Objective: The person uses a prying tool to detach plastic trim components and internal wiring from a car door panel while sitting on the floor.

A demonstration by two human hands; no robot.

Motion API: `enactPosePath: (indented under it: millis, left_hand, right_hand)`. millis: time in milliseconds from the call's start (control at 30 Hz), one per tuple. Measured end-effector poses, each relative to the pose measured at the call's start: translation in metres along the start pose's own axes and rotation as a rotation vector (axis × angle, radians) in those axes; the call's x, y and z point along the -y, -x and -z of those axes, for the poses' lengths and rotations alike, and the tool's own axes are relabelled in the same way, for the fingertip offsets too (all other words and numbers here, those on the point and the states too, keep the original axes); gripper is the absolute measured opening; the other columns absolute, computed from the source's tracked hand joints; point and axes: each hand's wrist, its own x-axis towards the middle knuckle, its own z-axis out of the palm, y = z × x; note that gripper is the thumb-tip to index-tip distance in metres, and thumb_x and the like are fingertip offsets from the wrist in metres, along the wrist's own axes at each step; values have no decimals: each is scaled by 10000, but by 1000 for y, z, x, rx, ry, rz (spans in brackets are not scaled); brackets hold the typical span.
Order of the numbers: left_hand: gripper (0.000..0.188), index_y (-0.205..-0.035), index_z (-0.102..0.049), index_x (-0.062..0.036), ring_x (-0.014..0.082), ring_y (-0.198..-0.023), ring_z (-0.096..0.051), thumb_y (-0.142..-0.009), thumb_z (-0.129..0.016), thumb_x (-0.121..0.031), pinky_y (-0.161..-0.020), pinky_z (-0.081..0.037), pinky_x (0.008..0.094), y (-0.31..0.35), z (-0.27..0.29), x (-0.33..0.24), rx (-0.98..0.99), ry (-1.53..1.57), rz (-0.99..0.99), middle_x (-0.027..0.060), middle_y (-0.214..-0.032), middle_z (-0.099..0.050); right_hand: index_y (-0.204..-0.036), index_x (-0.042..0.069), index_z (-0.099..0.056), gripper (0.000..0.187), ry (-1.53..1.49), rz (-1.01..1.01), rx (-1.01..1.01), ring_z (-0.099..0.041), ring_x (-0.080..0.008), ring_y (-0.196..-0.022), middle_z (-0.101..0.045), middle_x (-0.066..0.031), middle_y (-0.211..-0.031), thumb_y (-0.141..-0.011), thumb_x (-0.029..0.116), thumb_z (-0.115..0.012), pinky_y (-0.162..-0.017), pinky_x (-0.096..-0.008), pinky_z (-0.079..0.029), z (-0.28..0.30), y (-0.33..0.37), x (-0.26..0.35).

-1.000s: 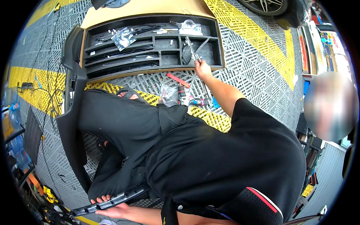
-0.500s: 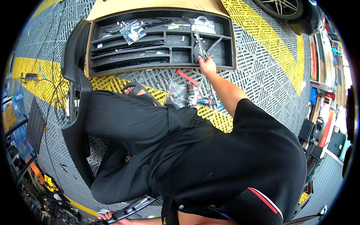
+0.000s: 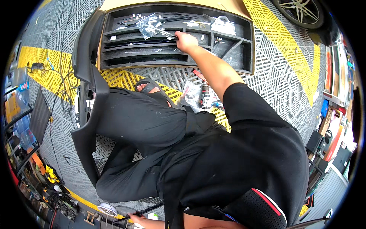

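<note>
My right hand (image 3: 187,41) is closed around one end of a long, thin silver-grey strip (image 3: 158,30). It reaches over the black foam-lined box (image 3: 249,57), and the strip points left across the dividers, above a clear plastic bag (image 3: 149,32). Low in the picture, my left hand (image 3: 135,218) grips a long dark trim strip (image 3: 150,209), seen nearly edge-on. A large black curved panel (image 3: 88,124) rests against my bent leg.
In the box lie black strips, wires (image 3: 175,18) and another clear bag (image 3: 223,26). Between box and legs are a power drill (image 3: 206,96), crumpled plastic (image 3: 190,94) and a red strip (image 3: 198,74). A car wheel (image 3: 301,11) stands upper right; cables (image 3: 61,87) cross the floor at left.
My right hand has moved left with the silver-grey strip, from the box's right compartments to the long slots. In my left hand the dark trim strip has turned, hiding its clipped underside.
</note>
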Motion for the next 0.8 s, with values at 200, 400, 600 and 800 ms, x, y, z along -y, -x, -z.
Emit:
enactPosePath:
  millis: [200,400,600,800]
  left_hand:
    - [308,-999,-613,-56,195,-684,-563,-992,-596,-363,-567,-431,350,52,-20,124,31,-205,368,82,-848,-634]
    - [352,-1123,-579,-70,205,-694,-568,-984,-596,-393,-521,-400,336,78,-33,146,15,-310,455,90,-948,-639]
    - [437,-1247,-544,-83,215,-704,-572,-977,-596,-423,-476,-368,322,71,-48,124,23,-417,358,98,-1048,-644]
    - [549,-1399,-499,-103,206,-743,-574,-979,-565,-451,-445,-348,296,53,-90,130,108,-346,154,105,-1179,-644]
  right_hand:
    - [-1140,166,-623,327,315,135,286,-703,-336,-1032,-734,-122,-1092,-852,279,-728,-848,-477,-567,-4,-40,16]
    - [-1123,168,-637,324,396,188,252,-717,-342,-969,-745,-122,-1019,-857,328,-729,-816,-474,-574,-15,-47,10]
    - [-1100,196,-671,270,358,200,150,-719,-342,-932,-746,-122,-967,-891,366,-660,-792,-486,-570,-2,-32,7]
    - [-1127,176,-677,283,356,242,103,-709,-361,-926,-733,-144,-970,-888,327,-681,-804,-482,-561,79,3,-8]
